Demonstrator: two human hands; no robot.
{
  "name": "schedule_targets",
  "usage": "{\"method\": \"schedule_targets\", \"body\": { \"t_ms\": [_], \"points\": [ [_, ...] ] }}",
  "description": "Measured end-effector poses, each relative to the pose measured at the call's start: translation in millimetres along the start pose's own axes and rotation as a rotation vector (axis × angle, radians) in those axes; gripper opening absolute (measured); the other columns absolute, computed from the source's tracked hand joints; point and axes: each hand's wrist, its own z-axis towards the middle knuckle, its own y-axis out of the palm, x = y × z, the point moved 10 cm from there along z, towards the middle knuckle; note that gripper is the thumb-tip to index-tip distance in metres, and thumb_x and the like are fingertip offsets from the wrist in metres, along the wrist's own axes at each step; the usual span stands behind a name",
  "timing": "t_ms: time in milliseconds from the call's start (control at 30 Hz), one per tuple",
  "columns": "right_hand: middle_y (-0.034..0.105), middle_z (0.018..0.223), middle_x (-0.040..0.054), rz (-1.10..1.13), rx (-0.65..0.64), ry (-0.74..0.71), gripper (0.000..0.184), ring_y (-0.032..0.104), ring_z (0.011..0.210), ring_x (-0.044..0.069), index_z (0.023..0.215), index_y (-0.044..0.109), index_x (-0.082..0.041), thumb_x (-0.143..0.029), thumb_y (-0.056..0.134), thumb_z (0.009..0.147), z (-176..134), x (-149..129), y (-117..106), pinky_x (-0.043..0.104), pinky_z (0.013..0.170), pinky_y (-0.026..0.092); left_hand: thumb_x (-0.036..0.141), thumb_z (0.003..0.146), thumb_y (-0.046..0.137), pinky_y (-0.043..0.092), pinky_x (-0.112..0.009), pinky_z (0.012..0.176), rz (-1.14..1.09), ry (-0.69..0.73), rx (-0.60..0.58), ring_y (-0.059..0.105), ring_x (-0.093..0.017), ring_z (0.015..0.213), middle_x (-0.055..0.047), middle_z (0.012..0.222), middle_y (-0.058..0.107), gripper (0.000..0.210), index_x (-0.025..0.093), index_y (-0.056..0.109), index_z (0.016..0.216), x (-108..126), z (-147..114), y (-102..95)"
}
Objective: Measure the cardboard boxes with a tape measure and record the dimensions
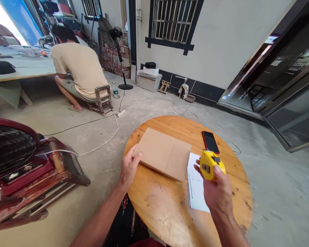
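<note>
Concrete floor (100, 199) surrounds a round wooden tabletop (164, 216), read here as a clock face with twelve o'clock at its far edge. A seated person (79, 68) is seen well beyond it, at about half past ten.

A flat cardboard box (159, 151) is located on the tabletop between ten and eleven o'clock. Its left end is gripped by the left hand (130, 166): the thumb is laid on top and the fingers are clamped at the edge, their tips partly hidden. A yellow tape measure (208, 163) is raised at two o'clock, its case clasped by the fingers of the right hand (218, 192). No drawn blade is visible. Sheets of paper (195, 192) are positioned just beside the box; a phone (210, 141) is placed at one o'clock.

For sound handling, the box should be steadied by its edge alone, without the cardboard being dented. The case should be held firmly, clear of paper and phone.
</note>
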Motion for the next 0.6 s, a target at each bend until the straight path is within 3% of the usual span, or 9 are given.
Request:
{"method": "schedule_targets", "body": {
  "t_ms": [100, 200, 300, 500, 600],
  "points": [
    [0.069, 0.115, 0.0065, 0.058, 0.0, 0.063, 0.032, 0.07, 0.098, 0.028, 0.112, 0.066, -0.027, -0.044, 0.049, 0.091, -29.3, 14.1, -18.9, 0.051, 0.084, 0.058, 0.045, 0.089, 0.054, 0.046, -0.039, 0.102, 0.032, -0.014, 0.049, 0.057, -0.028, 0.123, -0.012, 0.131, 0.063, 0.056, 0.015, 0.051, 0.136, -20.0, -38.2, -18.2],
    [0.069, 0.115, 0.0093, 0.039, 0.002, 0.093, 0.038, 0.07, 0.102, 0.028, 0.123, 0.063, -0.025, -0.043, 0.045, 0.094, -53.1, 26.8, -31.2, 0.047, 0.081, 0.06, 0.044, 0.086, 0.059, 0.048, -0.038, 0.102, 0.066, -0.022, 0.089, 0.058, -0.028, 0.123, -0.013, 0.133, 0.061, 0.058, 0.016, 0.05, 0.135, -49.3, -75.4, -32.8],
    [0.071, 0.109, 0.0118, 0.027, 0.043, 0.126, 0.045, 0.069, 0.101, 0.028, 0.13, 0.059, -0.02, -0.043, 0.048, 0.092, -63.2, 40.7, -41.0, 0.041, 0.077, 0.061, 0.045, 0.082, 0.064, 0.051, -0.037, 0.097, 0.183, -0.06, 0.128, 0.061, -0.027, 0.118, -0.011, 0.125, 0.066, 0.054, 0.018, 0.057, 0.128, -67.8, -95.9, -36.6],
    [0.071, 0.109, 0.0112, 0.103, 0.057, 0.208, 0.044, 0.069, 0.097, 0.028, 0.118, 0.065, -0.019, -0.045, 0.057, 0.084, -48.8, 56.0, -43.6, 0.043, 0.078, 0.06, 0.044, 0.085, 0.061, 0.056, -0.037, 0.085, 0.232, -0.082, 0.07, 0.066, -0.027, 0.106, -0.012, 0.119, 0.068, 0.054, 0.016, 0.054, 0.132, -54.5, -83.0, -12.6],
    [0.069, 0.115, 0.0146, 0.141, -0.007, 0.192, 0.044, 0.069, 0.101, 0.032, 0.115, 0.065, -0.018, -0.047, 0.056, 0.083, -47.2, 44.3, -54.9, 0.048, 0.081, 0.058, 0.043, 0.085, 0.06, 0.052, -0.04, 0.095, 0.336, 0.064, 0.166, 0.062, -0.027, 0.111, -0.012, 0.121, 0.065, 0.053, 0.018, 0.054, 0.132, -27.1, -87.5, -23.5]
  ]
}}
